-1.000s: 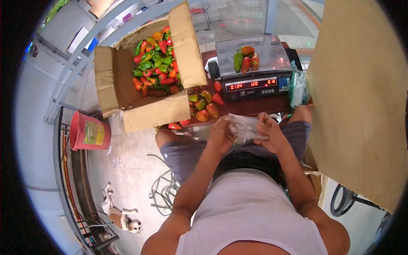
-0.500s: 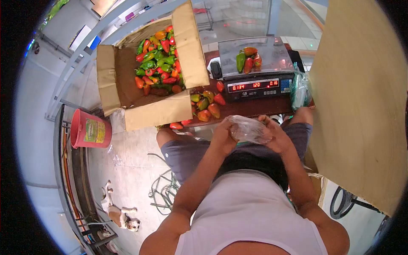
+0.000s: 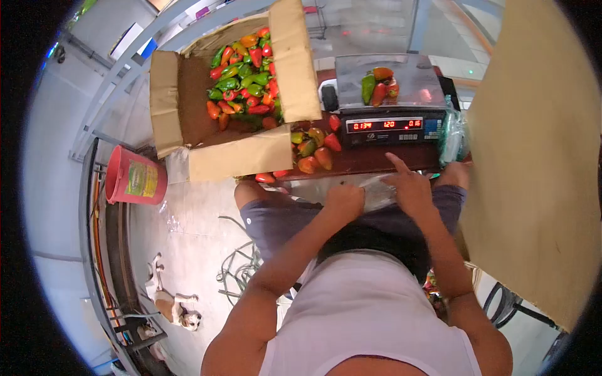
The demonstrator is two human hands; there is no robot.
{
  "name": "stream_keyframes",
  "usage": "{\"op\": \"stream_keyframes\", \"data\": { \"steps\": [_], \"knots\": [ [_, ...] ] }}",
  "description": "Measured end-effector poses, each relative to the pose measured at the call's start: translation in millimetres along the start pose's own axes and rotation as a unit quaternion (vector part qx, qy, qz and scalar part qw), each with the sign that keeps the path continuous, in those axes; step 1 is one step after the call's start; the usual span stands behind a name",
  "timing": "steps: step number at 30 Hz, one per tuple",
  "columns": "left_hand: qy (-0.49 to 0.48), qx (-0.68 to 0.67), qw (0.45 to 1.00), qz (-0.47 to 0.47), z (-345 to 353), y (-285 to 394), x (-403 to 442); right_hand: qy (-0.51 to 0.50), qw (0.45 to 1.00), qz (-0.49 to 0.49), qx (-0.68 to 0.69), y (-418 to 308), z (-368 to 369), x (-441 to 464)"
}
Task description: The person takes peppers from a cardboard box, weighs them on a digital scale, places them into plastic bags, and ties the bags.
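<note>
A clear plastic bag (image 3: pixel 378 194) stretches between my hands, above my lap at the table's front edge. My left hand (image 3: pixel 345 202) is closed in a fist on one side of it. At the other side, my right hand (image 3: pixel 411 191) grips the bag with its index finger pointing out toward the scale. Beyond them stands a digital scale (image 3: pixel 392 128) with red lit figures. Several peppers (image 3: pixel 380 88), green, orange and red, lie on its metal plate. Loose peppers (image 3: pixel 316 150) rest on the dark red table (image 3: pixel 364 164) left of the scale.
An open cardboard box (image 3: pixel 235 161) of red and green peppers stands at the left. Plastic bags (image 3: pixel 451 141) hang by the scale's right side, near a tall wooden board (image 3: pixel 533 156). A red bucket (image 3: pixel 135 175), green straps (image 3: pixel 238 269) and a lying dog (image 3: pixel 172 304) are on the floor.
My hands have lowered slightly, and the bag that was bunched up between them is now stretched lower. My left hand has closed into a fist; my right index finger has straightened. The view has shifted slightly.
</note>
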State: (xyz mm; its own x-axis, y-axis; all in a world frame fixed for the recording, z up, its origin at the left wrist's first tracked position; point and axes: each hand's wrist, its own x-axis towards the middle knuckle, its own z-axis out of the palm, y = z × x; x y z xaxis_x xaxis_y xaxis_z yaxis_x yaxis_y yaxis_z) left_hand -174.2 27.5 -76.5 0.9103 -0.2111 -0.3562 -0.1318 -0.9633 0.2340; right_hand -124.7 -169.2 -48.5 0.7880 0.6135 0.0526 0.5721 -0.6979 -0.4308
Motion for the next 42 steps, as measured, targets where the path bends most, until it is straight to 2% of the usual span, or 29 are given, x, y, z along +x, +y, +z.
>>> {"op": "stream_keyframes", "data": {
  "steps": [2, 3, 4, 6, 8, 9, 11, 12, 13, 14, 16, 17, 18, 21, 23, 24, 25, 26, 27, 29, 35, 37, 39, 40, 42],
  "knots": [
    [-0.069, -0.008, 0.997, -0.016, -28.3, 3.2, -8.4, -0.154, 0.984, 0.046, -0.079, 11.6, 4.3, 2.5],
    [-0.1, -0.013, 0.995, -0.029, -46.5, 1.8, -14.4, -0.14, 0.989, 0.034, -0.025, 14.9, 6.1, 2.1],
    [-0.042, -0.05, 0.997, 0.03, -58.3, -8.0, -22.2, -0.128, 0.991, 0.02, 0.029, 18.8, 6.4, -0.5],
    [0.076, -0.12, 0.978, 0.154, -80.9, -31.6, -42.1, -0.032, 0.996, -0.004, 0.088, 34.2, -1.0, 1.0],
    [0.079, -0.334, 0.911, 0.231, -140.4, -78.5, -55.7, -0.03, 0.992, 0.113, 0.043, 75.8, -1.9, -6.5],
    [0.103, -0.418, 0.888, 0.162, -166.7, -103.5, -62.5, 0.007, 0.989, 0.134, 0.056, 88.5, -2.7, -10.5],
    [0.229, -0.506, 0.83, 0.053, -205.9, -178.9, -48.1, 0.061, 0.985, 0.159, 0.037, 106.4, 0.9, -20.2],
    [0.36, -0.321, 0.876, 0.011, -212.3, -229.7, -23.4, 0.079, 0.984, 0.162, 0.006, 114.2, 8.5, -25.2],
    [0.397, -0.179, 0.898, -0.067, -217.4, -266.6, -5.8, 0.098, 0.981, 0.165, -0.026, 121.0, 16.1, -28.5],
    [0.324, -0.156, 0.924, -0.129, -226.4, -279.9, 6.3, 0.131, 0.983, 0.123, -0.047, 128.1, 23.7, -29.7],
    [0.26, -0.015, 0.96, -0.1, -215.2, -311.9, 44.9, 0.196, 0.975, 0.044, -0.091, 139.5, 38.1, -29.1],
    [0.223, 0.056, 0.97, -0.083, -206.2, -321.3, 63.3, 0.182, 0.978, 0.08, -0.068, 141.9, 41.8, -29.2],
    [0.203, 0.054, 0.969, -0.127, -199.6, -319.1, 76.4, 0.167, 0.978, 0.117, -0.046, 144.0, 44.0, -29.6],
    [0.139, 0.044, 0.964, -0.222, -187.0, -313.9, 110.8, 0.194, 0.972, 0.121, -0.061, 142.1, 43.2, -23.1],
    [0.202, -0.015, 0.962, -0.185, -180.8, -339.0, 111.2, 0.199, 0.97, 0.11, -0.091, 135.5, 37.4, -26.3],
    [0.204, -0.04, 0.965, -0.16, -193.5, -333.5, 96.3, 0.186, 0.972, 0.105, -0.097, 134.2, 33.8, -22.5],
    [0.309, -0.078, 0.943, -0.093, -189.3, -338.8, 86.9, 0.173, 0.975, 0.099, -0.1, 131.7, 31.7, -16.5],
    [0.324, -0.19, 0.923, -0.081, -201.4, -318.7, 72.5, 0.169, 0.977, 0.11, -0.064, 124.0, 28.2, -10.4],
    [0.357, -0.236, 0.902, -0.055, -196.4, -336.9, 72.8, 0.164, 0.979, 0.118, -0.026, 113.7, 23.4, -3.8],
    [0.296, -0.451, 0.84, -0.056, -207.1, -339.6, 56.5, 0.148, 0.98, 0.132, 0.021, 110.1, 26.4, 1.7],
    [0.319, -0.542, 0.773, -0.082, -226.4, -334.1, 31.6, 0.11, 0.982, 0.146, 0.038, 115.0, 37.7, 16.2],
    [0.351, -0.621, 0.694, -0.094, -231.7, -331.6, 23.1, 0.136, 0.979, 0.149, 0.01, 124.0, 44.9, 13.2],
    [0.355, -0.716, 0.598, -0.065, -235.1, -331.9, 22.2, 0.135, 0.981, 0.136, 0.004, 134.7, 53.6, 11.0],
    [0.342, -0.753, 0.555, -0.085, -237.3, -325.4, 19.3, 0.13, 0.982, 0.137, 0.0, 137.7, 56.8, 9.0],
    [0.379, -0.681, 0.625, -0.046, -248.5, -311.7, 12.1, 0.105, 0.983, 0.149, 0.017, 136.7, 53.4, 11.1]
  ]
}}
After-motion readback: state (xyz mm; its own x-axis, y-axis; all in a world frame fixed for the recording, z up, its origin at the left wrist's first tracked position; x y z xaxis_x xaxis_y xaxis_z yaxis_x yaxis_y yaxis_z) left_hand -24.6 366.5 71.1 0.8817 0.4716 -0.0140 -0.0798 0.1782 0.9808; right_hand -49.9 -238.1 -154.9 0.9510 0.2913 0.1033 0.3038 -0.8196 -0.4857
